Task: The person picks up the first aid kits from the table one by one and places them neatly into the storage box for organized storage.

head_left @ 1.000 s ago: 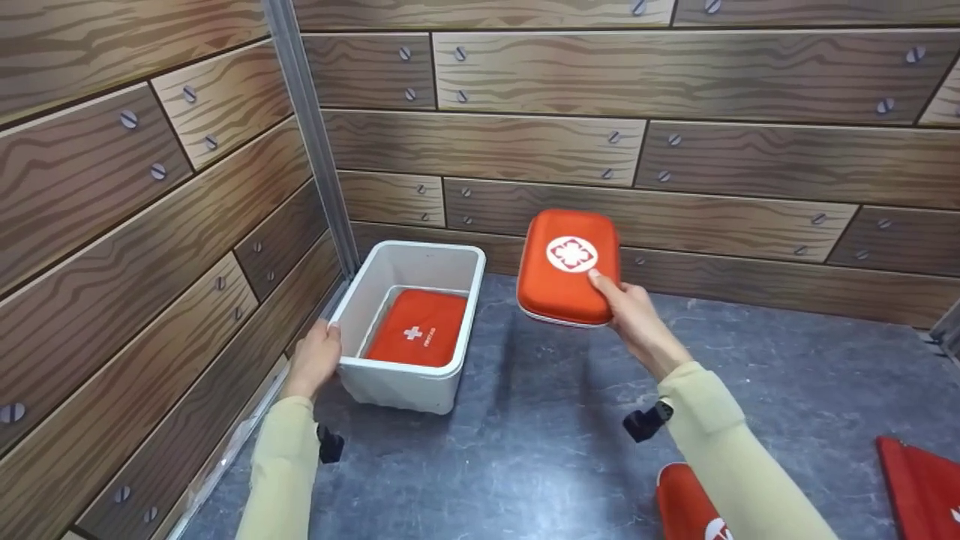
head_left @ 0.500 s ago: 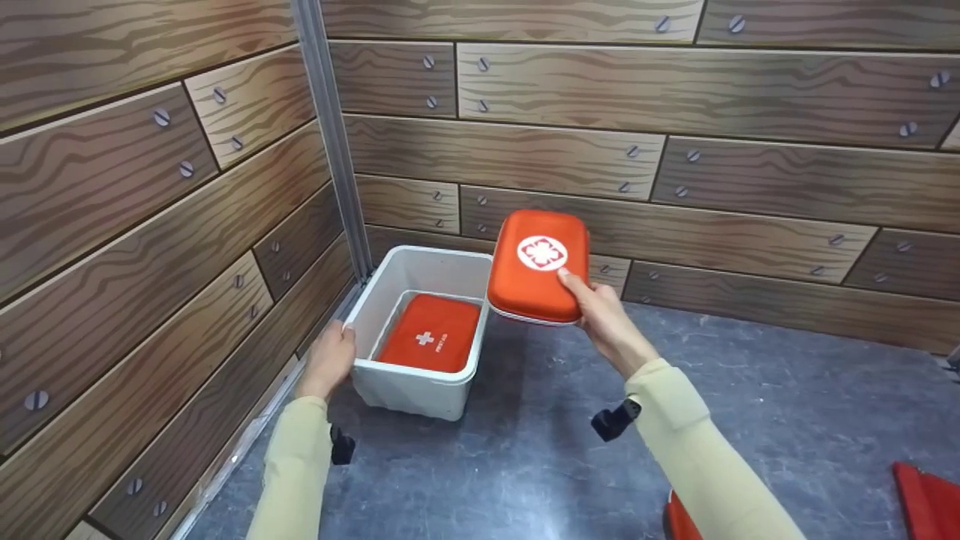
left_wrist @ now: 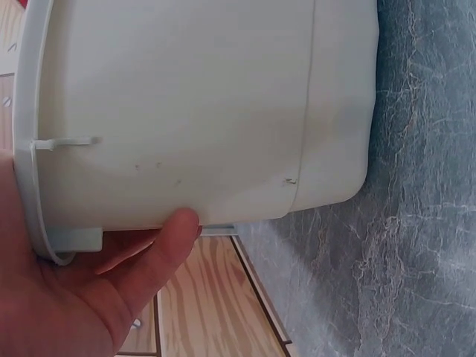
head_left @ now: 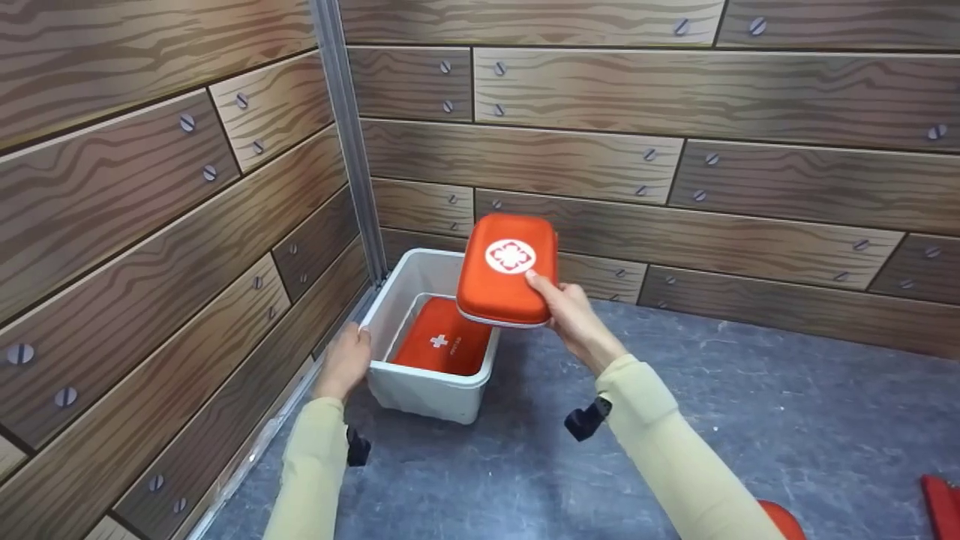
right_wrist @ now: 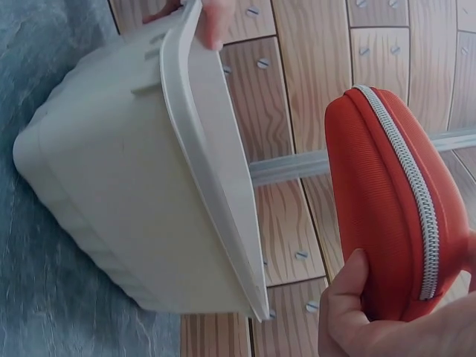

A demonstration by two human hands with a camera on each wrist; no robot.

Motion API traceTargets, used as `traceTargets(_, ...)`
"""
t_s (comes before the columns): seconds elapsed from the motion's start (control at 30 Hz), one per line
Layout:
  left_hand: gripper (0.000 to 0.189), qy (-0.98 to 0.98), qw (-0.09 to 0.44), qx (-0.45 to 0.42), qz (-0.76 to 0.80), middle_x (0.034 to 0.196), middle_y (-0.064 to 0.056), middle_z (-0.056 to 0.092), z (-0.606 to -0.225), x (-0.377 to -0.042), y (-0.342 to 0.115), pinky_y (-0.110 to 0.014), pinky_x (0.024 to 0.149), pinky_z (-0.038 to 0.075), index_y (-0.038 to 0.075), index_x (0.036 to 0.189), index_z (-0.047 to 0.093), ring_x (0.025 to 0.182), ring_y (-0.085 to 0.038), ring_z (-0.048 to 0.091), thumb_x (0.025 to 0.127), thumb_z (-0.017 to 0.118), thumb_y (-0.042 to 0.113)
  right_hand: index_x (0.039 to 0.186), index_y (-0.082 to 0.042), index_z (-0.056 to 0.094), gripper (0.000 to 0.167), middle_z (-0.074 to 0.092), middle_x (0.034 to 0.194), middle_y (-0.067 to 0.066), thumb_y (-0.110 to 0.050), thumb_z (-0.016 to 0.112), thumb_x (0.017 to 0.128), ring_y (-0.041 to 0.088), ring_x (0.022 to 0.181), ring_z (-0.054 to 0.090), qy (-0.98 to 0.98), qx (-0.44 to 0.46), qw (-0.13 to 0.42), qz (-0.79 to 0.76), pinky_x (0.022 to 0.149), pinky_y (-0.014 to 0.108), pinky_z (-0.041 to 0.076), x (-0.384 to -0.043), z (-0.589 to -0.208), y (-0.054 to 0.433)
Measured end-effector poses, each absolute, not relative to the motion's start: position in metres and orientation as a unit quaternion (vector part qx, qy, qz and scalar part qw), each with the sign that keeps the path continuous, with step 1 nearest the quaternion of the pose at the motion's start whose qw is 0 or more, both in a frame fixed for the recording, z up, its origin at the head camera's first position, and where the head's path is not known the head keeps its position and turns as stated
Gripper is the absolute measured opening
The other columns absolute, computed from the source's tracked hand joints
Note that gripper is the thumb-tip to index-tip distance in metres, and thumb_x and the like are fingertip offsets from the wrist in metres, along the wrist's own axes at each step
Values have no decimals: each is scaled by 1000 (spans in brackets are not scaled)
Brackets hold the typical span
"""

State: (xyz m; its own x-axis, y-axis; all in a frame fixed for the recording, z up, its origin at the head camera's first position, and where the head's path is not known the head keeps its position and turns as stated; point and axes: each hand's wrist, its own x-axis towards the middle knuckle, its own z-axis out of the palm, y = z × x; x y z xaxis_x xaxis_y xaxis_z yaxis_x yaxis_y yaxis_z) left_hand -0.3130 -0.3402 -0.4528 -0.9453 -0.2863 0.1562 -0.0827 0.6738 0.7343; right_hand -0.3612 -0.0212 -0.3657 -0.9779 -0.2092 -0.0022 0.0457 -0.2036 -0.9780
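My right hand [head_left: 574, 319] grips an orange-red zippered first aid case [head_left: 504, 289] by its near right corner, thumb on top beside the white round emblem. The case is held up over the right side of a pale grey plastic bin [head_left: 427, 405], hiding part of its rim. In the right wrist view the silver zipper [right_wrist: 409, 171] runs along the case's side. My left hand [head_left: 345, 364] holds the bin's near left rim, thumb against the outer wall in the left wrist view. Inside the bin lies a flat red first aid pouch [head_left: 427, 345] with a white cross.
Wood-plank-patterned walls [head_left: 570, 90] meet at a metal corner post [head_left: 352, 142] just behind the bin. On the dark marbled floor [head_left: 720, 390], part of another red case [head_left: 781, 517] shows beside my right sleeve. A red item [head_left: 943, 506] lies at the right edge.
My right hand has carried the first aid case leftward, from beside the bin to over its right side. My left hand stays on the rim while the head view has shifted somewhat.
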Motion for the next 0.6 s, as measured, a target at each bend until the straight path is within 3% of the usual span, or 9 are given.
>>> traceTargets(0.37,34,-911,128,92,-381,109,-30,59,-452,-323,-337,-57,91,42,-7,112,53,109,-49,55,105,34,20,93,3,63,28,63,64,1,-25,61,97,5,48,50,639,-43,88,-763,46,16,34,-366,-369,-48)
traceTargets(0.6,31,-910,137,96,-379,103,-29,59,-456,-319,-343,-58,86,42,-5,105,53,104,-51,56,105,34,19,113,9,60,35,70,82,10,-22,60,98,14,69,67,616,-56,114,-777,66,26,54,-367,-368,-74)
